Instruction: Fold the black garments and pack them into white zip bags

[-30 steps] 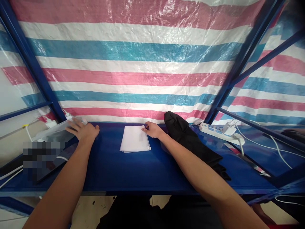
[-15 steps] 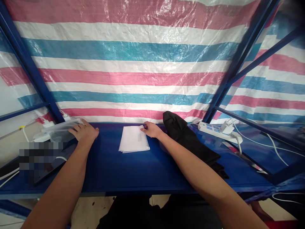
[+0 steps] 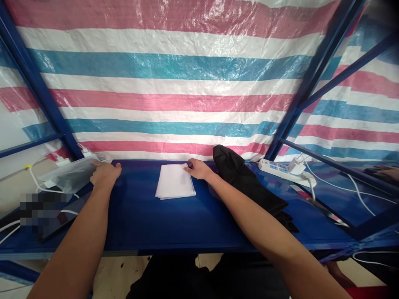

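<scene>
Left hand (image 3: 104,174) curled on plastic bag (image 3: 70,178), right hand (image 3: 198,169) lightly on paper stack (image 3: 174,186)

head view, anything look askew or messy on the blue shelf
The paper stack is slightly fanned, its sheets not squared. A black cloth lies crumpled beside it. The left hand grips a crinkled clear bag. Nothing spilled.

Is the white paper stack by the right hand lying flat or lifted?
Flat. The paper stack lies on the blue shelf, its sheets slightly fanned at the near edge. The right hand touches its far right corner.
</scene>
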The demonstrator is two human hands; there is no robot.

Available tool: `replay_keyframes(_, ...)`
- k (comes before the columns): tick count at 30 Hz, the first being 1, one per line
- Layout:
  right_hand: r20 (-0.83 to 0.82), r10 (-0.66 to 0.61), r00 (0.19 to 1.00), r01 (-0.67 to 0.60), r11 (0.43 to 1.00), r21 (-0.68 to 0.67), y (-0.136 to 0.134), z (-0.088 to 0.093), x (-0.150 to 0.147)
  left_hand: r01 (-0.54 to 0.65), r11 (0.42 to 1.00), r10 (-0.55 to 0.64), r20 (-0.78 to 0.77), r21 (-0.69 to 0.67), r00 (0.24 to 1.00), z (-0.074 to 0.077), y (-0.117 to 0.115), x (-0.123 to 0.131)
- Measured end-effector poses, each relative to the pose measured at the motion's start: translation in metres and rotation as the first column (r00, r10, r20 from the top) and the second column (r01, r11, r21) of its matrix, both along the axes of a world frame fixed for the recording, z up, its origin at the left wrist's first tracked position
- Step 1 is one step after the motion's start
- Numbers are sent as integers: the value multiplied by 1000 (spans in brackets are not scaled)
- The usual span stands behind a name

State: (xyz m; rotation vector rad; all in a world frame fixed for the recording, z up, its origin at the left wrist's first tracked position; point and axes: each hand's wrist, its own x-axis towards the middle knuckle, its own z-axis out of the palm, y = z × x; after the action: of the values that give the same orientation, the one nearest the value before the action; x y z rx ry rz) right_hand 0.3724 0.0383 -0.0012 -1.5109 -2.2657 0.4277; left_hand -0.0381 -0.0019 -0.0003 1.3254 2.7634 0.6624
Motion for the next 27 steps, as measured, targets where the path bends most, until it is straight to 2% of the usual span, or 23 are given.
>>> replay_keyframes(2, 5, -6, 1000, 6, 1000, 5, -1, 1, -1, -75, 997, 76, 47, -23, 996, -2, -4, 5)
replay_keyframes(3, 8, -9, 1000, 9, 1000, 6, -2, 2, -1, -69, 997, 70, 37, -35, 997, -3, -6, 8)
replay_keyframes(6, 6, -14, 1000, 14, 1000, -7, -5, 5, -1, 29, 999, -27, -130, 18, 991, -6, -12, 18)
replay_keyframes(8, -3, -14, 1000, 14, 1000, -22, -6, 6, -2, 34, 994, -9, -233, 103, 972, -8, -13, 19)
replay_keyframes(10, -2, -10, 1000, 10, 1000, -27, -7, 6, -1, -28, 991, 62, -269, 128, 961, -10, -11, 16)
replay_keyframes(13, 6, -6, 1000, 6, 1000, -23, -6, 5, -1, -132, 991, 126, -251, -7, 960, -8, -5, 14)
replay_keyframes(15, 6, -4, 1000, 4, 1000, -16, -5, 5, -1, -124, 984, 89, -252, -127, 964, -2, -6, 22)
replay_keyframes(17, 5, -5, 1000, 6, 1000, -16, -5, 5, -1, -96, 969, 34, -263, -227, 964, 4, -12, 41)
replay_keyframes(19, 4, -9, 1000, 9, 1000, -18, -5, 5, -1, -9, 956, -66, -245, -294, 967, 7, -24, 70)
replay_keyframes(21, 6, -6, 1000, 6, 1000, -11, -5, 4, -2, 263, 914, -321, -155, -310, 934, 7, -39, 102)
replay_keyframes(23, 15, 0, 1000, 0, 1000, 0, -4, 4, -1, 493, 833, -544, -209, -252, 812, 6, -52, 131)
replay_keyframes(24, 22, 4, 1000, -4, 1000, 6, -3, 3, -1, 578, 790, -613, -271, -206, 742, 6, -56, 142)
replay_keyframes(26, 35, 3, 999, -3, 1000, 15, -2, 2, 0, 688, 716, -670, -392, -118, 630, 7, -61, 156)
replay_keyframes(27, 38, 0, 999, -1, 1000, 19, -1, 2, 1, 719, 691, -673, -431, -77, 601, 7, -62, 159)
